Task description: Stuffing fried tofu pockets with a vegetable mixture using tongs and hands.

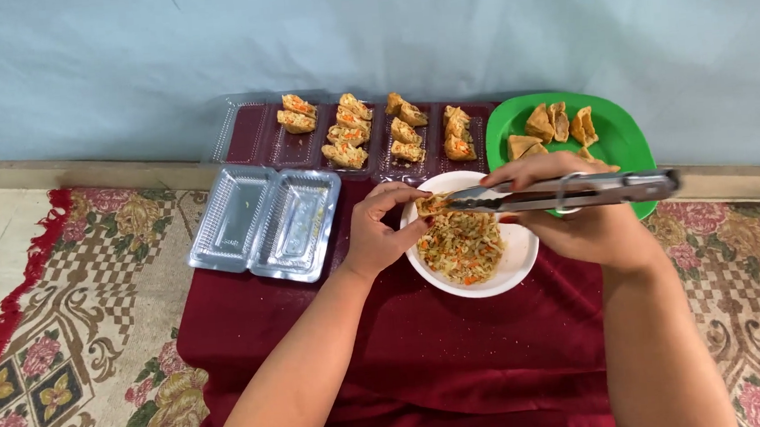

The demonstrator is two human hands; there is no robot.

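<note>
My right hand [579, 216] grips metal tongs [559, 193] that point left over a white bowl [521, 261] of shredded vegetable filling [461, 245]. The tong tips meet a fried tofu pocket [432, 205] that my left hand [380, 232] pinches at the bowl's left rim. A green plate [622, 136] behind my right hand carries several unfilled fried tofu pieces [558, 123].
Several filled tofu pieces [346, 130] lie in open clear plastic trays [251, 129] at the back. Another clear clamshell tray [263, 221] lies open and holds nothing. All rest on a maroon cloth [427, 354] over a patterned rug [75, 355], near a pale blue wall.
</note>
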